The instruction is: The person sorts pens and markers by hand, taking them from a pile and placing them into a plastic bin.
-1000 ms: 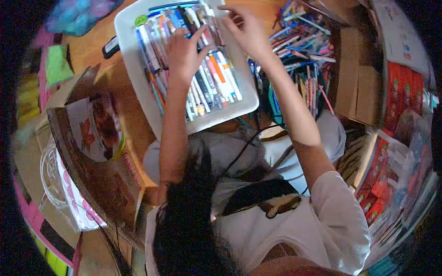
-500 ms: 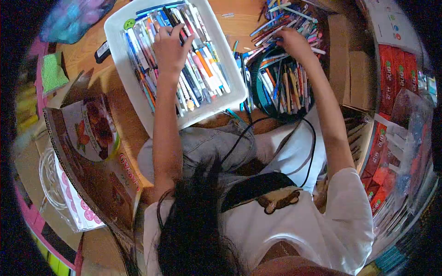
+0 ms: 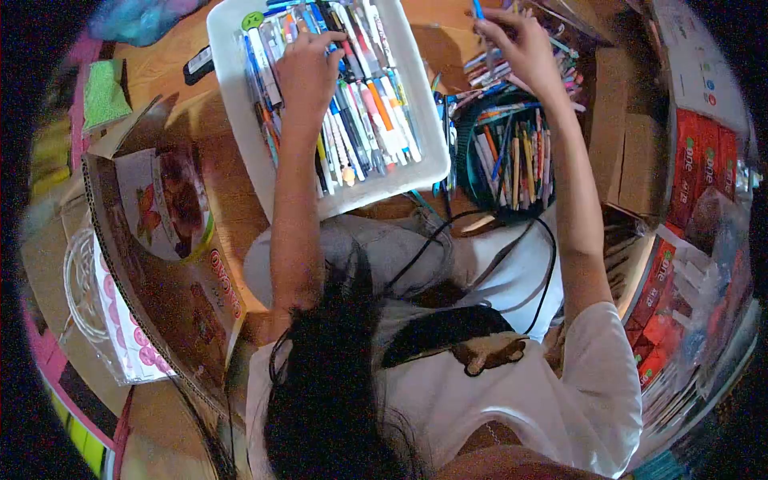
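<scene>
A white plastic tray [image 3: 438,168] holds several rows of pens [image 3: 376,112] and markers. My left hand [image 3: 308,72] rests over the upper rows, its fingers apart and touching the pens; nothing is visibly gripped. To the right, my right hand [image 3: 524,52] pinches a blue pen [image 3: 478,10] at its fingertips, above a loose pile of pens [image 3: 564,68]. Just below that pile stands a round dark teal basket [image 3: 470,188] filled with upright pens and pencils [image 3: 520,160].
An open cardboard box [image 3: 152,296] stands at the left, near a green packet [image 3: 106,100] and a black object [image 3: 198,66]. Red boxes [image 3: 692,160] and clear plastic wrap line the right side. A black cord [image 3: 552,264] crosses my lap.
My right hand has lifted up from the pile and now holds a blue pen. My left hand stays over the tray, its fingers slightly shifted. The whole view has moved a little.
</scene>
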Motion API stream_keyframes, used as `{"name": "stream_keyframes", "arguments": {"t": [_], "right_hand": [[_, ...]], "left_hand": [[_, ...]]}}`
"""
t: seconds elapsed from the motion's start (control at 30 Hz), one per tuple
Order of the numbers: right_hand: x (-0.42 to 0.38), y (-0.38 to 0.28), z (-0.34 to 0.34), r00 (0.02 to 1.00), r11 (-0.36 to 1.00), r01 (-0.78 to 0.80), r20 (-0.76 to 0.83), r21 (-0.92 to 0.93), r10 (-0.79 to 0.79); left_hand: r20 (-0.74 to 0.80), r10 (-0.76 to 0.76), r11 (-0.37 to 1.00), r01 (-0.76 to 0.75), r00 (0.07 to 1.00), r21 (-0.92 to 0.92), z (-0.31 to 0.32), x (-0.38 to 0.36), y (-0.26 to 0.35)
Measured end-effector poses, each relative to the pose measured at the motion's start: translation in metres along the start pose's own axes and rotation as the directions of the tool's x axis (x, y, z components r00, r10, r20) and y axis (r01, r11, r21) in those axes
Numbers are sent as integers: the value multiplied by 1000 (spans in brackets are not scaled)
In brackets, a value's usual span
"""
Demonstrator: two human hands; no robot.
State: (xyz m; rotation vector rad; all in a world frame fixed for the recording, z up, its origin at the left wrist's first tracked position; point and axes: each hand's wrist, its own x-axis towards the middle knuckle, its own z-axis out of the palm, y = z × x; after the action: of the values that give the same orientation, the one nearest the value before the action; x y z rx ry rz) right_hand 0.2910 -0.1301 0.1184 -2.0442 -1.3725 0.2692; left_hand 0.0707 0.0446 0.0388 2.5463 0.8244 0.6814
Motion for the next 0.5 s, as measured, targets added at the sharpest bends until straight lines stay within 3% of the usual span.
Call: {"name": "stream_keyframes", "arguments": {"t": [0.03,0.1,0.13,0.17,0.2,0.3,0.4,0.5], "right_hand": [[11,-11,7,999,993,29,-20,117,-27],[35,-40,23,983,923,-172,122,345,138],[48,-38,40,972,953,-214,145,217,185],[58,-21,68,988,949,-129,117,289,98],[70,-26,83,970,960,-201,173,196,168],[86,-17,138,998,1000,-27,-60,-14,26],[83,-24,157,982,982,-174,-93,-78,167],[83,-29,152,970,952,-232,25,-202,242]], "left_hand": [[35,-27,1000,27,999,9,-2,0,0],[98,-1,1000,0,995,19,1,-3,-4],[100,12,999,-16,995,46,4,-4,-4],[109,21,997,-29,994,70,8,-8,-4],[112,25,997,-33,993,71,9,-8,-4],[114,20,996,-29,993,79,9,-6,-6],[83,27,997,-33,996,71,7,-5,-6],[68,13,999,-17,998,50,10,-3,-3]]}}
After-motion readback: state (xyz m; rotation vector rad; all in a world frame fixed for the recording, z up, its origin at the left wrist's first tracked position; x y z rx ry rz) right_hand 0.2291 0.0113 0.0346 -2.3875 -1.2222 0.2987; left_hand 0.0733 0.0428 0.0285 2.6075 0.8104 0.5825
